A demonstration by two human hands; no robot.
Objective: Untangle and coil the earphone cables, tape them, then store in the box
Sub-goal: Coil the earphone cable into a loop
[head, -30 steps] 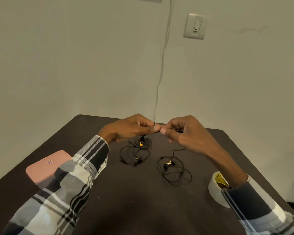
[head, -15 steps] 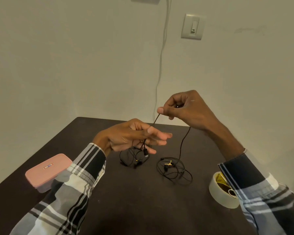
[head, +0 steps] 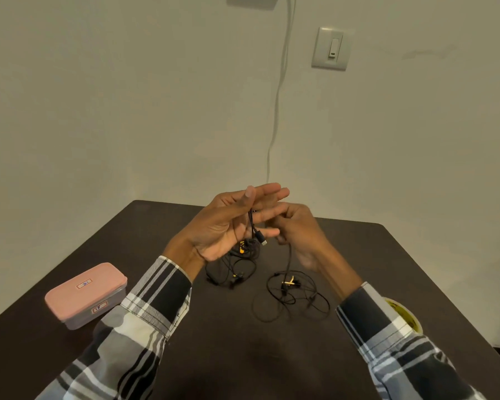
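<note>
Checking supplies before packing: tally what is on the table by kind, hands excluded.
Earphone cable bundles: 2, left bundle, right bundle
Pink box: 1
Tape roll: 1
Total: 4

1. Right hand (head: 298,235): motion-blurred; its grip on the cable (head: 288,261) cannot be confirmed.
2. Tape roll (head: 404,316): largely hidden behind the right sleeve (head: 387,336).
3. Box (head: 85,294) label: too small to read.
4. Counter (head: 243,356): near edge cut off by frame.
</note>
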